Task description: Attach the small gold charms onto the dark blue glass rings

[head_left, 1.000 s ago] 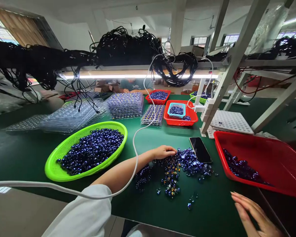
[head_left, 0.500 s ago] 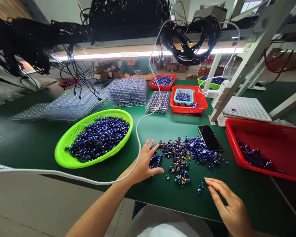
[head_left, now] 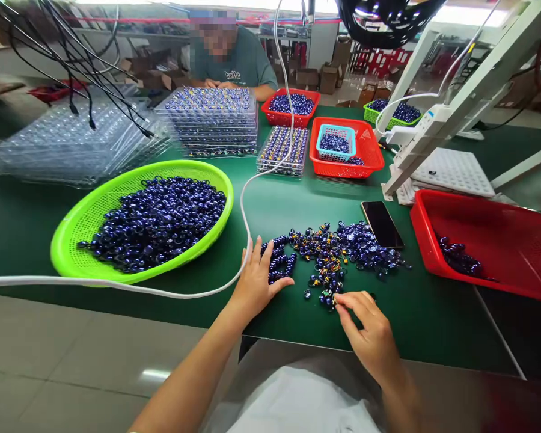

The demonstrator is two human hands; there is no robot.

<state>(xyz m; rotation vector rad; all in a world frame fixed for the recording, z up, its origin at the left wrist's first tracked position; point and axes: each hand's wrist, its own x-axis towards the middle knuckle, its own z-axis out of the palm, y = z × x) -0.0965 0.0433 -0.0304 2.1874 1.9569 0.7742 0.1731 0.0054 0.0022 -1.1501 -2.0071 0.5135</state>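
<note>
My left hand (head_left: 256, 285) lies with fingers spread beside neat rows of shiny dark-blue bead-like pieces (head_left: 280, 258) on the green table. My right hand (head_left: 370, 328) is closed in a pinch, thumb and index fingertips at the near end of a loose pile. Whatever is between those fingertips is too small to make out. That end holds a few blue pieces with green and gold parts (head_left: 328, 298). Farther back, the pile has blue pieces with orange-gold insides (head_left: 321, 248), and to its right are hollow-looking blue caps (head_left: 365, 245).
A green basket (head_left: 67, 249) of blue rings stands left, a red tray (head_left: 500, 240) right. A phone (head_left: 382, 224) lies behind the caps. A white cable (head_left: 247, 210) crosses the table. Behind are stacked clear trays (head_left: 216, 135) and a red basket (head_left: 369, 159). A person (head_left: 247, 60) sits opposite.
My right hand has moved left and inward to the near end of the pile, its fingertips now together. My left hand stays spread by the rows. The camera view has tilted down.
</note>
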